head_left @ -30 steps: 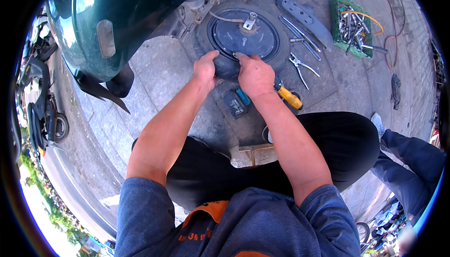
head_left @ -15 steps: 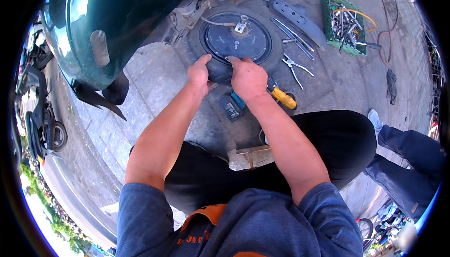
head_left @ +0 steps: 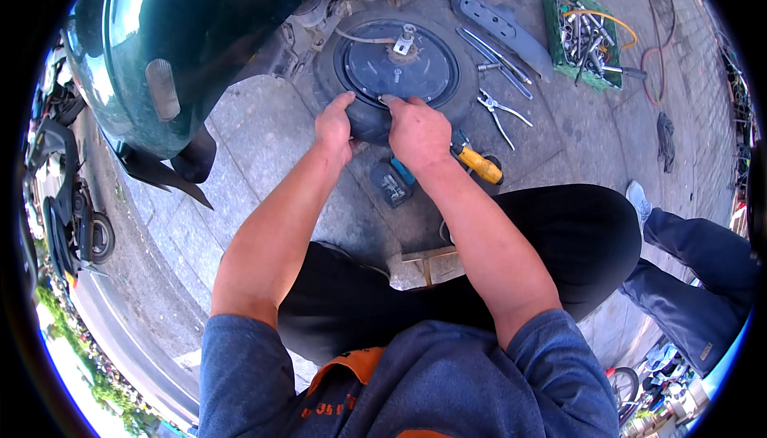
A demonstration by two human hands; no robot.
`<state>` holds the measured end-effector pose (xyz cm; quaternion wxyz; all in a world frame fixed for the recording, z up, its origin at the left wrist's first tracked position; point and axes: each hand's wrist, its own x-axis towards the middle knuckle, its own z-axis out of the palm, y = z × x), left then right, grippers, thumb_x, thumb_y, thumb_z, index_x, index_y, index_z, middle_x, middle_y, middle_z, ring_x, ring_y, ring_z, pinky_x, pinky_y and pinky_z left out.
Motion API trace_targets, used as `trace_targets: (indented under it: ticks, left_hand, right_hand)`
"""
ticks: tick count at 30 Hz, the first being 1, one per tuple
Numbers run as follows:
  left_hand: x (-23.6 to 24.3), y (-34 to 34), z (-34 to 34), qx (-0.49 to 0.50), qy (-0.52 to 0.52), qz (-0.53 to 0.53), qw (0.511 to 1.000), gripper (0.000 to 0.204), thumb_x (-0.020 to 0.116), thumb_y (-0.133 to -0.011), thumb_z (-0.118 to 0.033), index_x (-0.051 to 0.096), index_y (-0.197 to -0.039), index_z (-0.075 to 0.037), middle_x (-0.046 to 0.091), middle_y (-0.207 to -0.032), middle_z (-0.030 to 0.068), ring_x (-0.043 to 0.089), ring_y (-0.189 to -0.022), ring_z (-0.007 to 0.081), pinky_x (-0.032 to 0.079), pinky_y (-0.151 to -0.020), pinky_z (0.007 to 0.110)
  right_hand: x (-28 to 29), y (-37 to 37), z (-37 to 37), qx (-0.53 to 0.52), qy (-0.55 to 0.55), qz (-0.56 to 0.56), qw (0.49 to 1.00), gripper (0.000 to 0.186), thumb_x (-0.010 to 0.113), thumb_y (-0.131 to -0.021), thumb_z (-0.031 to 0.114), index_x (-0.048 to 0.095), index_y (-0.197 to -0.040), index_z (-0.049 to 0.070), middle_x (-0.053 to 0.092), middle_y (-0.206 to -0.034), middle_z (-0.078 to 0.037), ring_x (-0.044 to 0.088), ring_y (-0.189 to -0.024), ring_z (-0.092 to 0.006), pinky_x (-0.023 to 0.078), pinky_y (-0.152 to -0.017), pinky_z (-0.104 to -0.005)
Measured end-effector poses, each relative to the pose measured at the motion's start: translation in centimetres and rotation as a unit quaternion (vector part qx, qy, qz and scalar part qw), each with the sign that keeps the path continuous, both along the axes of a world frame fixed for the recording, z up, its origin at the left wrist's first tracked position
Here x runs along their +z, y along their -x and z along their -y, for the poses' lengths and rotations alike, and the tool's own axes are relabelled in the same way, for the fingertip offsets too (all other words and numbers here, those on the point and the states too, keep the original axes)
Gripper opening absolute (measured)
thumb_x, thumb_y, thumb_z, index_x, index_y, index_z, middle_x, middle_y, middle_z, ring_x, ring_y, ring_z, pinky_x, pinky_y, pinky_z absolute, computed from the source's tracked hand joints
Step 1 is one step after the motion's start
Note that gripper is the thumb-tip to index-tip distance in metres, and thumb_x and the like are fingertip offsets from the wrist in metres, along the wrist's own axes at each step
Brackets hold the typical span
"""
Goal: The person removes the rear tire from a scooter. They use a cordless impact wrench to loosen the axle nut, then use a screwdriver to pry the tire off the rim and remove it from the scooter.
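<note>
A scooter wheel [head_left: 397, 77] lies flat on the paving, its black tyre [head_left: 466, 91] around a dark hub disc with a metal bracket and a cable on it. My left hand [head_left: 334, 125] is closed on the near left edge of the tyre, thumb on top and fingers curled down the side. Beside it, my right hand [head_left: 419, 132] is closed in a fist at the near rim, thumb and forefinger pressed where tyre meets rim. Whatever those fingers pinch is hidden. Near my right wrist lie a dark battery pack [head_left: 390, 183] and a yellow-handled tool [head_left: 482, 166].
Right of the wheel lie pliers [head_left: 498, 110], long metal rods [head_left: 505, 63] and a grey cover [head_left: 493, 24]. Farther right stands a green crate [head_left: 551, 16] of sockets and tools. A dark green scooter body [head_left: 208, 31] overhangs the left. Another person's legs [head_left: 679, 278] are at right.
The whole view has shifted slightly, with the wheel and tools a little farther left and up. Both hands keep the same places on the tyre and rim.
</note>
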<state>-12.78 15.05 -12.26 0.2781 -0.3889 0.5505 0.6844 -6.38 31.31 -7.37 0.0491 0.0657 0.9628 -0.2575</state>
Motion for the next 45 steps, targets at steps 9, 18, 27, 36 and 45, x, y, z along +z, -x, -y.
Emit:
trace_targets:
  ticks: [9,18,27,36,45]
  left_hand:
    - [-0.5,0.0,0.0,0.03,0.003,-0.006,1.0,0.047,0.076,-0.099,-0.041,0.07,-0.133,-0.01,0.073,-0.125,0.0117,0.073,-0.108,0.0287,0.059,-0.087,0.05]
    - [0.1,-1.0,1.1,-0.076,0.04,-0.049,0.995,0.067,0.071,-0.1,-0.061,0.064,-0.145,-0.012,0.071,-0.139,0.012,0.068,-0.124,0.0291,0.05,-0.105,0.054]
    - [-2.4,-10.0,1.1,-0.263,0.132,-0.164,0.942,0.084,0.068,-0.1,-0.067,0.057,-0.156,-0.007,0.061,-0.157,0.016,0.059,-0.141,0.0327,0.041,-0.119,0.055]
    - [-6.4,-11.9,-5.2,-0.677,0.376,-0.305,0.555,0.074,0.064,-0.102,-0.055,0.054,-0.162,-0.013,0.054,-0.166,0.0186,0.047,-0.157,0.0396,0.035,-0.13,0.054]
    - [-9.8,-11.0,-11.1,-0.644,0.339,-0.256,0.636,0.066,0.068,-0.102,-0.053,0.058,-0.151,-0.009,0.063,-0.151,0.021,0.057,-0.144,0.0411,0.043,-0.122,0.054]
  right_hand:
    - [-0.2,0.0,0.2,-0.004,-0.006,-0.011,1.0,0.042,0.068,-0.09,0.01,0.08,-0.129,0.019,0.077,-0.11,-0.016,0.079,-0.099,-0.0378,0.063,-0.086,-0.0497]
    - [-0.3,-0.2,0.2,0.0,-0.021,-0.021,1.0,0.039,0.067,-0.092,0.013,0.081,-0.128,0.02,0.078,-0.11,-0.016,0.079,-0.1,-0.0378,0.064,-0.087,-0.0498]
    - [-0.7,-0.1,-0.1,0.008,-0.016,-0.008,1.0,0.037,0.06,-0.097,0.016,0.08,-0.127,0.021,0.078,-0.119,-0.017,0.079,-0.109,-0.0373,0.063,-0.094,-0.0483]
    - [-0.1,0.0,0.2,-0.009,-0.006,0.015,1.0,0.034,0.057,-0.1,0.016,0.081,-0.122,0.021,0.078,-0.12,-0.016,0.079,-0.108,-0.038,0.064,-0.093,-0.0497]
    - [0.1,-0.3,0.2,0.005,0.021,0.038,0.999,0.029,0.059,-0.101,0.015,0.079,-0.122,0.013,0.076,-0.119,-0.017,0.08,-0.102,-0.0359,0.066,-0.084,-0.0477]
